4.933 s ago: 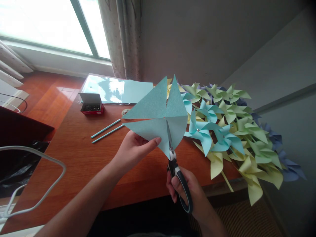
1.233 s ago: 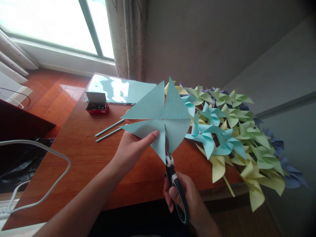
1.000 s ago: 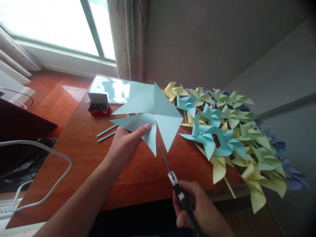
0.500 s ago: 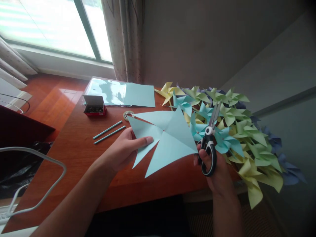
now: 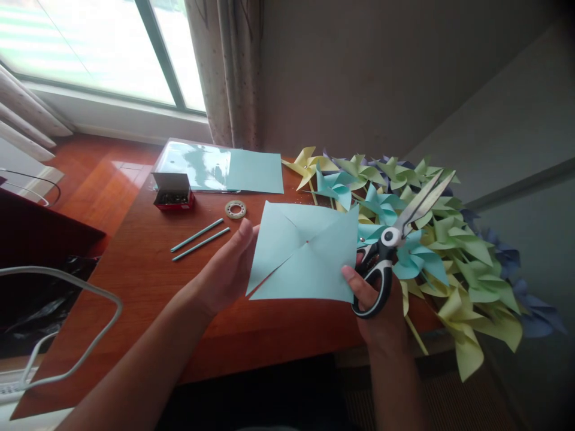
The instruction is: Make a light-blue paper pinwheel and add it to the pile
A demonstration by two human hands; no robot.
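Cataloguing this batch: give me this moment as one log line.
left hand: near left edge of blue paper; right hand: holding scissors and paper; scissors: blades apart; paper: slit toward centre; pinwheels: at right

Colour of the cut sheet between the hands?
Cut sheet: pale blue. Best in head view.

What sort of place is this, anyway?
Probably a room in a home, used here for paper crafts: there is a long curtain, a wooden table, and many paper pinwheels crowded at the table's right end.
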